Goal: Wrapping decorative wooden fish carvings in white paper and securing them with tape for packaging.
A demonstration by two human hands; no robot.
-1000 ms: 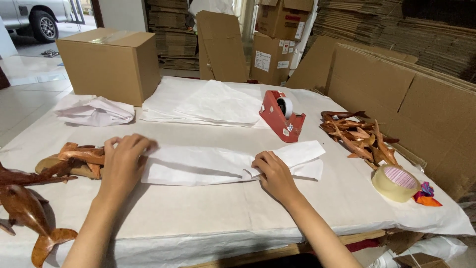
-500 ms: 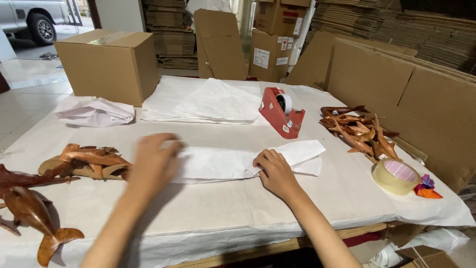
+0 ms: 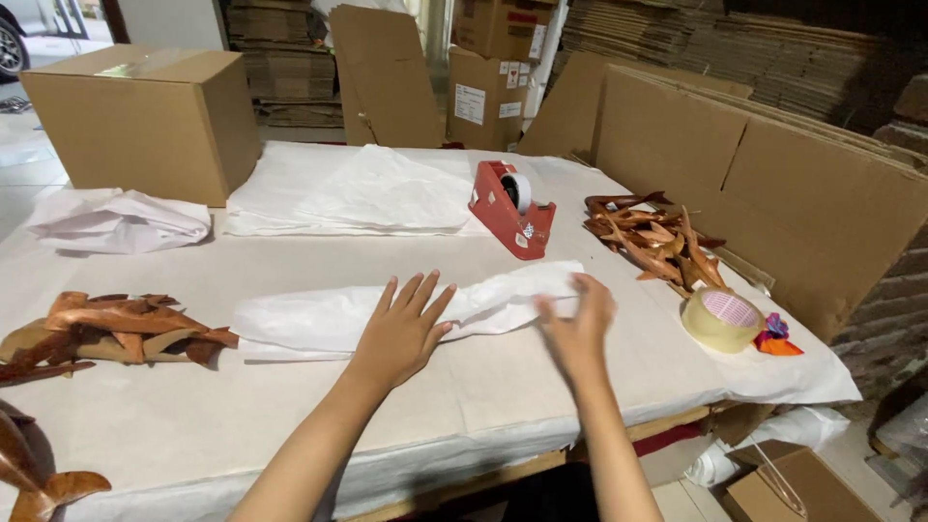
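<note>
— What do the hands do?
— The left hand (image 3: 401, 329) lies flat, fingers spread wide, on the white paper bundle (image 3: 406, 311) on the desk (image 3: 290, 425). The right hand (image 3: 577, 324) touches its right end; it is blurred, so I cannot tell the grip.
— And beyond them?
— A red tape dispenser (image 3: 510, 209), then a cardboard box (image 3: 145, 121) far left.

Head camera looks down (close, forward-tilted) over the table (image 3: 290, 425).

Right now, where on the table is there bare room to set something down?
Free: the near edge in front of the paper bundle, and the strip between it and the red tape dispenser. Crowded: wooden pieces and tape roll on the right.
</note>
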